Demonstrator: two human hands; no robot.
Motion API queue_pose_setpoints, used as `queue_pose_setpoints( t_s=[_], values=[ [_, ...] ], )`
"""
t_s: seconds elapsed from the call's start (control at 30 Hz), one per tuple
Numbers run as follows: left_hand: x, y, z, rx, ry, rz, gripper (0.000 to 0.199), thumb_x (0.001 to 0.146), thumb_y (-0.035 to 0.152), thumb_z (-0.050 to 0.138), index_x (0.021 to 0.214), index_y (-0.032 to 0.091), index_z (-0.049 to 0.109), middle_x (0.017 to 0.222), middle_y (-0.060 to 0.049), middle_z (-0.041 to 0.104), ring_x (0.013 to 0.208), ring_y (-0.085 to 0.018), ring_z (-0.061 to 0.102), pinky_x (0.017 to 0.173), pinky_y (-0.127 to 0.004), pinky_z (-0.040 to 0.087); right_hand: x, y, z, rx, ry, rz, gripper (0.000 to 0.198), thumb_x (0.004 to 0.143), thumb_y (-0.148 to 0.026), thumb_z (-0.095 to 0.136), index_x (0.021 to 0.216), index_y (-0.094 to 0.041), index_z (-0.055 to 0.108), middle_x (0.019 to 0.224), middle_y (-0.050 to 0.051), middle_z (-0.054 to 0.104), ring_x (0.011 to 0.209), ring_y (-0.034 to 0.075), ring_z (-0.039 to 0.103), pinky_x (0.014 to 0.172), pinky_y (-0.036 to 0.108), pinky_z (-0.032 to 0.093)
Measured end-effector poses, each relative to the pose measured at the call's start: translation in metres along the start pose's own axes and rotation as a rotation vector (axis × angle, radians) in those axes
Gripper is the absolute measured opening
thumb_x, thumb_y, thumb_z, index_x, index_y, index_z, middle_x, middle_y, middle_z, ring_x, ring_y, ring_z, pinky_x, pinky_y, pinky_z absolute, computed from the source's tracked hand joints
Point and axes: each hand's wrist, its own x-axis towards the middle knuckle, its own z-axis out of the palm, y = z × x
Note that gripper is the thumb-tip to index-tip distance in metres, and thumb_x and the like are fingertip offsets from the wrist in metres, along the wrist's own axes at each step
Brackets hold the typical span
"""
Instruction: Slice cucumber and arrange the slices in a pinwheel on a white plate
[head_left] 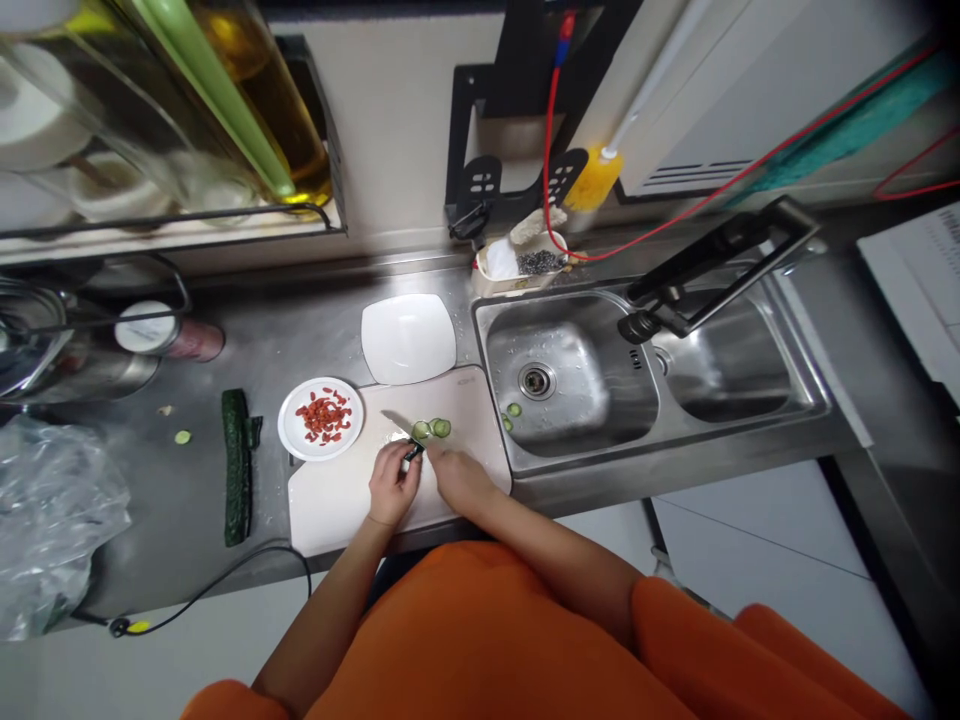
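Slicing was under way on the cutting board (337, 500): the left hand (392, 485) gripped the knife (401, 428), the right hand (457, 478) pressed the cucumber slices (433, 429) at 12 o'clock, and more careful cuts seemed needed next.

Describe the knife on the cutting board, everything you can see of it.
The knife is small, with a pale, shiny, pointed blade and a dark handle. The left hand is closed around the handle, so little of it shows. The blade runs up and to the left from the hand, low over the pale cutting board, its tip toward the white plate of red bits. Green cucumber slices lie just right of it; the right hand rests by them. Whether the edge touches the board cannot be told.
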Motion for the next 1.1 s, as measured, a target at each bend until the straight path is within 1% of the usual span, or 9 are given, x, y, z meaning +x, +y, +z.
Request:
queue_pose_setpoints(
  t_s=[0.1, 0.2, 0.27, 0.53, 0.63, 0.97, 1.1],
  values=[
    [0.000, 0.001, 0.000, 0.010, 0.002, 0.004, 0.019, 0.083, 0.024, 0.054, 0.101, 0.018, 0.058, 0.096, -0.010, 0.064, 0.095, -0.019, 0.059, 0.085, -0.037, 0.051, -0.006, 0.008, -0.006, -0.018, -0.016, 0.031, 0.042, 0.087, -0.005, 0.027, 0.125, -0.013, 0.044, 0.090, 0.012, 0.066, 0.088, 0.021, 0.063, 0.074, 0.029, 0.046],
    [-0.002, 0.000, 0.000, 0.021, 0.019, 0.010, 0.021, 0.083, 0.024, 0.054, 0.103, 0.017, 0.058, 0.099, -0.011, 0.063, 0.096, -0.019, 0.059, 0.086, -0.037, 0.050, -0.014, 0.016, -0.013, -0.034, -0.017, 0.096, 0.043, 0.086, -0.004, 0.027, 0.125, -0.013, 0.045, 0.090, 0.013, 0.066, 0.089, 0.022, 0.063, 0.075, 0.029, 0.046],
    [-0.003, 0.000, 0.001, 0.026, 0.031, 0.010, 0.022, 0.083, 0.024, 0.054, 0.103, 0.017, 0.059, 0.100, -0.011, 0.062, 0.097, -0.019, 0.059, 0.086, -0.037, 0.050, -0.020, 0.018, -0.016, -0.045, -0.005, 0.112, 0.043, 0.086, -0.004, 0.028, 0.125, -0.013, 0.044, 0.090, 0.013, 0.066, 0.088, 0.022, 0.064, 0.074, 0.028, 0.046],
    [-0.003, -0.002, 0.001, 0.021, 0.009, 0.017, 0.018, 0.084, 0.022, 0.052, 0.100, 0.018, 0.058, 0.096, -0.010, 0.063, 0.096, -0.019, 0.058, 0.086, -0.037, 0.049, -0.044, 0.002, -0.012, -0.141, -0.024, 0.072, 0.034, 0.087, -0.005, 0.029, 0.115, -0.014, 0.046, 0.088, 0.013, 0.066, 0.083, 0.021, 0.065, 0.066, 0.025, 0.048],
    [-0.002, 0.000, 0.000, 0.031, 0.015, 0.015, 0.017, 0.083, 0.022, 0.053, 0.099, 0.018, 0.058, 0.096, -0.010, 0.063, 0.095, -0.019, 0.058, 0.086, -0.036, 0.049, -0.049, 0.000, -0.011, -0.158, -0.028, 0.070, 0.032, 0.088, -0.006, 0.029, 0.112, -0.014, 0.048, 0.086, 0.013, 0.066, 0.080, 0.022, 0.066, 0.064, 0.027, 0.048],
    [-0.003, 0.000, 0.000, 0.019, 0.024, 0.012, 0.016, 0.084, 0.024, 0.052, 0.097, 0.017, 0.059, 0.096, -0.010, 0.063, 0.094, -0.019, 0.058, 0.085, -0.036, 0.048, -0.054, -0.002, -0.016, -0.128, -0.067, 0.092, 0.034, 0.087, -0.006, 0.029, 0.113, -0.013, 0.049, 0.088, 0.014, 0.068, 0.080, 0.023, 0.066, 0.066, 0.029, 0.050],
    [-0.003, -0.002, 0.002, 0.017, 0.028, 0.006, 0.017, 0.084, 0.023, 0.052, 0.097, 0.017, 0.059, 0.096, -0.010, 0.063, 0.095, -0.019, 0.058, 0.086, -0.035, 0.048, -0.052, -0.002, -0.015, -0.132, -0.056, 0.085, 0.033, 0.087, -0.005, 0.029, 0.112, -0.013, 0.050, 0.087, 0.014, 0.068, 0.080, 0.023, 0.067, 0.066, 0.029, 0.050]
  ],
)
